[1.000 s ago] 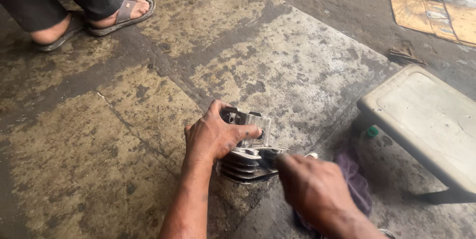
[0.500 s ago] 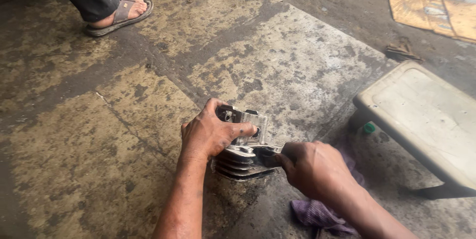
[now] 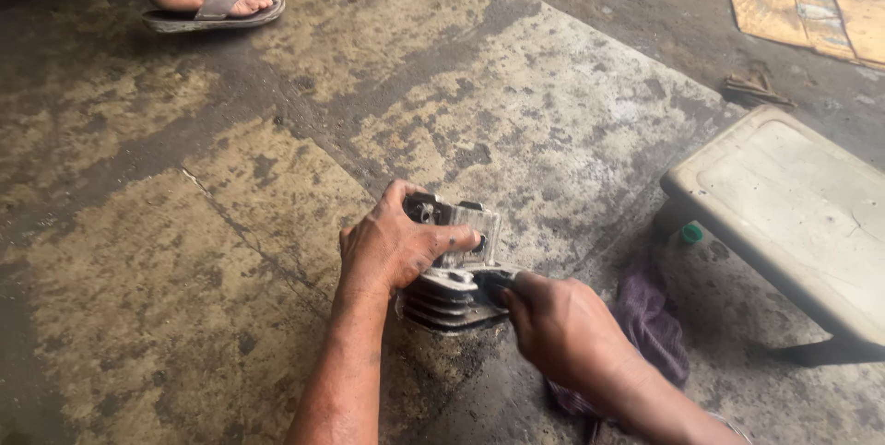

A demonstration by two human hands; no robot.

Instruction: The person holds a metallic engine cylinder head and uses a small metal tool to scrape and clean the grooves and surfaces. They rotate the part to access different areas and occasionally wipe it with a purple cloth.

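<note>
A finned grey metal engine cylinder head (image 3: 452,270), grimy and ribbed along its lower half, is set on the stained, cracked concrete floor (image 3: 230,224). It is clasped from above by the left hand (image 3: 392,247), fingers curled over its blocky top. The right hand (image 3: 562,325) is closed against its side; what is pinched there cannot be told. A crumpled purple rag (image 3: 654,325) lies beside a low, scuffed pale stool (image 3: 793,196).
</note>
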